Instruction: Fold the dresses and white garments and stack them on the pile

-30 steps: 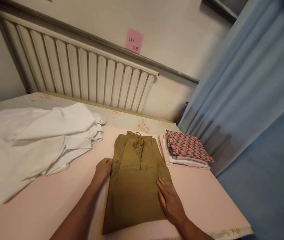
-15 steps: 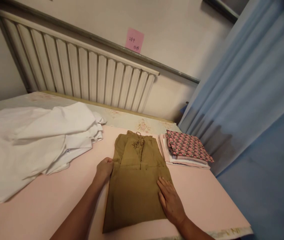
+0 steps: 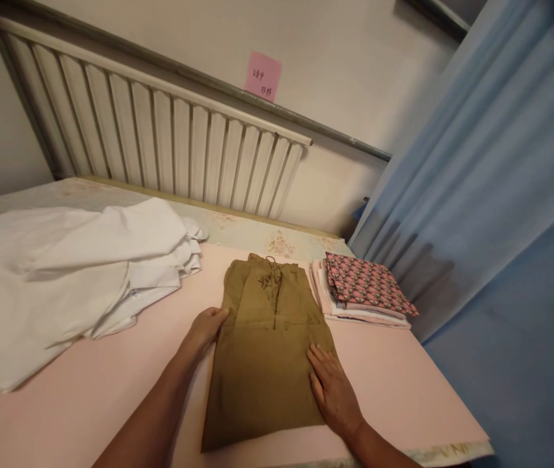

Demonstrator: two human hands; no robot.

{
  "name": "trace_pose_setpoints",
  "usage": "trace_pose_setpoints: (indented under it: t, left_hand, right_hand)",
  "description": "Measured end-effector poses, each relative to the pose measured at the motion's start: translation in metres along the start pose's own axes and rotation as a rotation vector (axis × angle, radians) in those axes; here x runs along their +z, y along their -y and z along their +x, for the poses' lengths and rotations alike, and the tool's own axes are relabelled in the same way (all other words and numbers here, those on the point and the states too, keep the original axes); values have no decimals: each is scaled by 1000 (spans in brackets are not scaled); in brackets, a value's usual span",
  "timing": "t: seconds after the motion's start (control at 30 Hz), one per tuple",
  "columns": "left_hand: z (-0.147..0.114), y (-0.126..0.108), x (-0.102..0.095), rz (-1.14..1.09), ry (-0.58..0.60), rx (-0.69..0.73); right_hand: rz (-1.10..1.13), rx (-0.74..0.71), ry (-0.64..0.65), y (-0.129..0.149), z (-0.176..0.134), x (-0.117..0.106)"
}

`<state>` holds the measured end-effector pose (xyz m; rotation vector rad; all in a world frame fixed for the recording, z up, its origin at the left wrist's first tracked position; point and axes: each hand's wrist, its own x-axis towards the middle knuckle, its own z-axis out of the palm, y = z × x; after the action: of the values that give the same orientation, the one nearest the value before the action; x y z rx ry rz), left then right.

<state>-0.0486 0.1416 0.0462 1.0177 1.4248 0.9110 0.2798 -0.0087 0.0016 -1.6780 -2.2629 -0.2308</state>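
A folded olive-brown garment (image 3: 264,377) lies lengthwise on a pink sheet, with a thin tied cord near its far end and a crosswise fold edge at mid-length. My left hand (image 3: 209,327) is closed at the garment's left edge, thumb on top near that fold; the other fingers are mostly hidden at the edge. Flat on the right side of the cloth rests my right hand (image 3: 333,393), its fingers stretched out.
A loose heap of white cloth (image 3: 86,266) covers the left side. To the right stands a stack of folded cloths topped by a pink patterned one (image 3: 369,283). Beyond the table are a radiator (image 3: 160,136) and, at right, a blue curtain (image 3: 476,162).
My left hand has shifted slightly right, its thumb now further over the garment's edge. My right hand stays in the same place.
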Motion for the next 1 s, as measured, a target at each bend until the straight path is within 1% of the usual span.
trace_pose_setpoints:
  t: [0.13,0.3,0.4,0.73,1.0]
  left_hand:
    - [-3,1,1,13,51,21]
    - [-1,6,1,57,-13,33]
    - [0,9,1,41,-37,35]
    - [0,9,10,-148,12,28]
    - [4,14,11,-81,-55,22]
  right_hand:
    - [-3,4,13,1,1,-1]
    - [7,10,7,1,1,-2]
    - [12,8,2,1,1,-2]
    - [13,-7,-25,3,2,-4]
    - [-7,-8,-22,3,1,-2]
